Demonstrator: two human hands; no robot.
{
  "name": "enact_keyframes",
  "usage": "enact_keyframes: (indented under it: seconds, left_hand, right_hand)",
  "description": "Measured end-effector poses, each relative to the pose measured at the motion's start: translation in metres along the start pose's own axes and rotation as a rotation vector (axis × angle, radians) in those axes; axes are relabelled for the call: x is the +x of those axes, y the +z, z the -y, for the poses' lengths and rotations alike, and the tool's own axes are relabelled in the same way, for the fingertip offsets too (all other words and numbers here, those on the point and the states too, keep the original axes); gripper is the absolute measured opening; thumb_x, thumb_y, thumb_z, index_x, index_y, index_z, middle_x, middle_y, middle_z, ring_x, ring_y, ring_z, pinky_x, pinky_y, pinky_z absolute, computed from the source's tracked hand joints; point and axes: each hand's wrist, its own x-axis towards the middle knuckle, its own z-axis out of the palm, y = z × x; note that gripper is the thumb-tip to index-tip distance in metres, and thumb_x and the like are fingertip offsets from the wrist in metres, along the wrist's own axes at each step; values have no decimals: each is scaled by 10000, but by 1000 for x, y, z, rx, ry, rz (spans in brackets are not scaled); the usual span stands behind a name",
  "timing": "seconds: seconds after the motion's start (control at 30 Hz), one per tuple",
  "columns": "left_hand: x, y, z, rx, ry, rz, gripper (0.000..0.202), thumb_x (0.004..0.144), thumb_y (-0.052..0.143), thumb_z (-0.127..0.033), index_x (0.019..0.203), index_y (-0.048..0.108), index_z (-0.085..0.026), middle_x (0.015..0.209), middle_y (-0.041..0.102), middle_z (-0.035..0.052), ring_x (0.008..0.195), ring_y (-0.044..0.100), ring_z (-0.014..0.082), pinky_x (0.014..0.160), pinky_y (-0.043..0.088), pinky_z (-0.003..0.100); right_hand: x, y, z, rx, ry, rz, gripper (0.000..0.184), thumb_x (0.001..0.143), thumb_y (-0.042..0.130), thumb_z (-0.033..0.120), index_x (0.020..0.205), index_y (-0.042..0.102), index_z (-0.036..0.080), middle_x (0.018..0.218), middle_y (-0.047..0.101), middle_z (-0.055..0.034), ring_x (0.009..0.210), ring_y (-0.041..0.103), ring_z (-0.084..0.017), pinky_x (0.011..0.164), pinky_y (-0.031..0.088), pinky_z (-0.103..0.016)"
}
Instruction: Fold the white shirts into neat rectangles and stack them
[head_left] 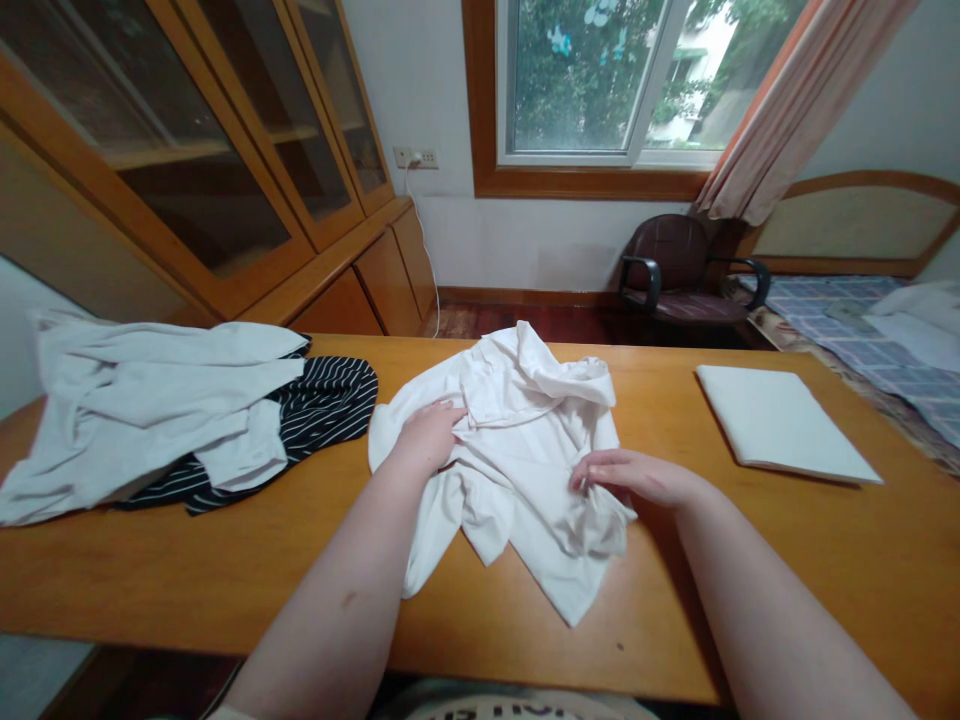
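Note:
A crumpled white shirt (517, 440) lies in the middle of the wooden table (750, 560). My left hand (427, 435) rests on the shirt's left part, fingers together and pointing right near the collar. My right hand (630, 475) lies on the shirt's right edge, its fingertips pinched on a fold of the fabric.
A heap of white clothes (150, 400) over a black striped garment (322, 405) lies at the table's left. A folded white cloth (780, 425) sits at the right. Behind the table stand a dark armchair (675, 270), a wooden cabinet (247, 160) and a bed (885, 340).

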Motion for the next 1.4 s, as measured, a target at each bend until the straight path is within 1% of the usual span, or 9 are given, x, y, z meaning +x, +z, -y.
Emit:
enact_keyframes:
  seconds: [0.07, 0.23, 0.43, 0.57, 0.67, 0.9, 1.03, 1.23, 1.4]
  left_hand:
    - [1, 2, -1, -38, 68, -17, 513, 737, 484, -122, 1202, 629, -282, 1330, 557, 38, 1241, 477, 256, 1040, 353, 367]
    - [8, 5, 4, -133, 243, -12, 579, 652, 434, -63, 1155, 666, -232, 1174, 653, 26, 1102, 558, 200, 1014, 376, 286]
    - [11, 8, 7, -107, 236, -39, 579, 647, 412, -40, 1133, 675, -214, 1144, 661, 31, 1079, 561, 197, 993, 385, 275]
    - [13, 8, 11, -140, 179, -46, 564, 669, 427, -56, 1148, 664, -236, 1173, 651, 22, 1099, 556, 190, 993, 383, 277]
    - [16, 8, 18, -130, 123, -91, 574, 683, 422, -60, 1172, 648, -258, 1214, 634, 10, 1129, 549, 188, 993, 385, 278]
    - [10, -4, 20, 11, -142, -214, 470, 772, 457, -184, 1213, 613, -218, 1239, 606, 84, 1123, 553, 285, 952, 424, 370]
    - [-3, -16, -3, -27, -76, -255, 417, 831, 396, -190, 1187, 615, -194, 1229, 606, 85, 1120, 547, 267, 984, 397, 368]
    - [-23, -18, -37, -279, 415, 141, 455, 790, 570, -392, 1227, 587, -269, 1254, 600, 11, 1142, 539, 212, 977, 403, 285]
    - [-24, -12, -46, -233, 580, 275, 522, 695, 646, -244, 1212, 614, -307, 1218, 637, -6, 1127, 559, 225, 1000, 362, 313]
  right_hand:
    - [-3, 1, 2, 60, -75, 43, 451, 782, 567, 540, 1014, 659, 164, 810, 696, -82, 602, 619, -168, 516, 455, -267]
    - [2, -9, -1, -117, -442, -621, 292, 798, 594, 454, 913, 667, 196, 859, 693, -60, 728, 626, -177, 676, 487, -301]
    - [11, -14, -4, -757, -424, -519, 254, 811, 568, 346, 986, 696, 213, 1027, 687, -81, 1007, 594, -256, 898, 431, -392]
    - [16, -15, -7, -955, -360, -539, 361, 764, 619, 417, 1060, 685, 223, 989, 690, -84, 906, 602, -250, 845, 431, -390]
    - [15, -15, -4, -1018, -303, -539, 225, 771, 599, 407, 843, 718, 231, 788, 678, -64, 808, 580, -232, 788, 416, -373]
    - [-2, -18, 1, -526, -583, -715, 343, 819, 497, 428, 549, 509, 218, 687, 601, -43, 791, 560, -220, 816, 409, -376]
    - [-4, -21, -3, -294, -341, -646, 465, 841, 391, 536, 507, 442, 216, 507, 468, 1, 543, 472, -159, 559, 381, -293]
    - [8, -18, -8, -752, 74, -533, 408, 786, 520, 537, 545, 533, 208, 530, 547, -2, 486, 467, -130, 479, 284, -257]
    - [12, -14, -5, -881, -73, -944, 276, 801, 537, 472, 811, 637, 215, 738, 650, -66, 654, 576, -211, 594, 410, -315]
